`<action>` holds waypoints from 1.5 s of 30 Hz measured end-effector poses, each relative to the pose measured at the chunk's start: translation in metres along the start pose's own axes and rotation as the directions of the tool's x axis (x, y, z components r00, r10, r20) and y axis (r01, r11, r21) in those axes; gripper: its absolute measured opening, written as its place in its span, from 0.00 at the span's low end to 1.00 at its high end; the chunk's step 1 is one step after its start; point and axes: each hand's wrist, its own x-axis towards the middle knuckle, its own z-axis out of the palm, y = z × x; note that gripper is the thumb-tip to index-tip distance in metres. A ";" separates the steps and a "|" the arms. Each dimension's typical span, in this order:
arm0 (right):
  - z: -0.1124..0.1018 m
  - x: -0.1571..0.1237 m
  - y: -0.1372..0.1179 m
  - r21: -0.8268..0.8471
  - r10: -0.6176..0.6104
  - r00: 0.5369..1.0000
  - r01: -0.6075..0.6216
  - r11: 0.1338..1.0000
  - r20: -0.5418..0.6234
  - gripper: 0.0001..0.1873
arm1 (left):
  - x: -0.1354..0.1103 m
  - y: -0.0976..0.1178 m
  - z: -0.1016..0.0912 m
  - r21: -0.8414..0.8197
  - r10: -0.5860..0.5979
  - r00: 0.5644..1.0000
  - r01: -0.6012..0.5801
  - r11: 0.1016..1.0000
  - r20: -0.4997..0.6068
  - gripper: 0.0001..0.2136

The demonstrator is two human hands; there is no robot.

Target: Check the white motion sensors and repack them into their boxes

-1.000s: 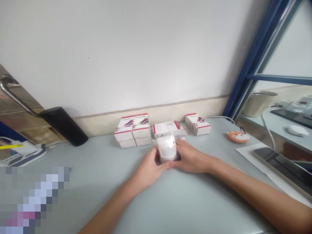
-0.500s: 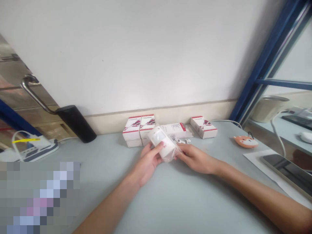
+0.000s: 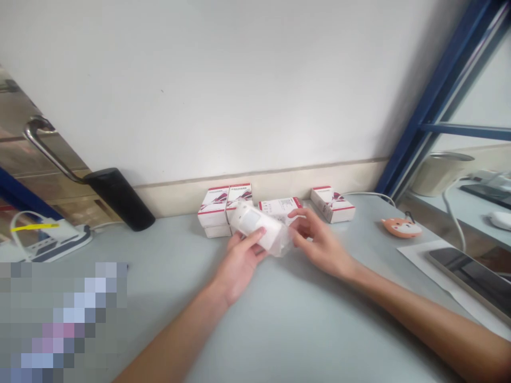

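Note:
My left hand (image 3: 239,261) is closed around a white motion sensor (image 3: 261,226), its thumb across the front. The sensor tilts, its window end up and to the left. Clear plastic bag (image 3: 281,246) wraps it, and the bag's loose end hangs toward the right. Beside that end is my right hand (image 3: 317,242), its thumb and fingers curved and apart with nothing visible between them. Behind the sensor stand white-and-red boxes (image 3: 214,205), stacked in pairs. Another white box (image 3: 282,204) lies partly hidden behind the right hand.
A further small box (image 3: 333,204) sits by the wall. At the right are an orange animal-faced case (image 3: 401,227), a phone (image 3: 471,279) and a white sheet (image 3: 419,252). A black cylinder (image 3: 122,199) on a metal bar and a power strip (image 3: 59,242) are at the left.
My right fingers have let go of the bag's end and spread apart. The sensor has turned in my left hand, its window end lower and further left. The view has shifted slightly.

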 end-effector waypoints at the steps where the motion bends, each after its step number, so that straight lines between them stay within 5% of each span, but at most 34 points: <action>1: -0.001 0.000 0.000 -0.008 -0.026 0.999 0.026 1.000 -0.033 0.18 | -0.001 0.000 0.001 0.004 0.002 1.000 -0.002 1.000 0.000 0.29; 3: -0.003 0.001 -0.002 0.012 -0.037 0.998 0.038 0.999 -0.057 0.17 | -0.002 -0.001 0.003 0.012 0.005 1.000 -0.005 1.000 0.003 0.29; 6: -0.006 0.001 -0.004 0.190 0.048 0.997 -0.060 0.980 0.063 0.20 | -0.003 -0.003 0.004 0.028 0.027 1.000 -0.027 0.999 0.003 0.30; 10: -0.006 -0.001 -0.011 0.508 0.167 0.934 -0.315 0.802 0.316 0.26 | -0.004 -0.004 0.005 0.087 0.073 0.997 -0.071 0.994 -0.019 0.29; 16: -0.005 -0.002 -0.020 0.573 0.144 0.851 -0.455 0.681 0.505 0.28 | -0.008 -0.002 0.008 0.156 0.102 0.993 -0.091 0.984 -0.065 0.29; 19: -0.004 -0.001 -0.017 0.593 0.179 0.905 -0.391 0.703 0.385 0.25 | -0.007 -0.003 0.008 0.128 0.109 0.990 -0.097 0.987 -0.090 0.32; 22: -0.001 -0.002 -0.010 0.478 0.259 0.943 -0.329 0.815 0.208 0.27 | -0.005 -0.007 0.007 0.109 0.111 0.990 -0.102 0.989 -0.082 0.34; 28: 0.008 -0.008 -0.004 0.262 0.351 0.916 -0.393 0.881 0.193 0.31 | -0.006 -0.009 0.006 0.128 0.102 0.992 -0.092 0.988 -0.070 0.31; 34: 0.010 -0.007 -0.001 0.333 0.311 0.936 -0.349 0.876 0.163 0.18 | -0.006 -0.009 0.007 0.142 0.105 0.993 -0.096 0.985 -0.061 0.31; 40: 0.009 -0.006 -0.012 0.492 0.290 0.952 -0.299 0.818 0.096 0.18 | -0.009 -0.004 0.013 0.018 0.085 0.994 -0.084 0.996 -0.071 0.33; 45: 0.003 -0.001 -0.014 0.393 0.215 0.972 -0.162 0.905 -0.094 0.12 | -0.011 0.004 0.015 0.020 0.175 0.984 -0.175 0.984 0.033 0.38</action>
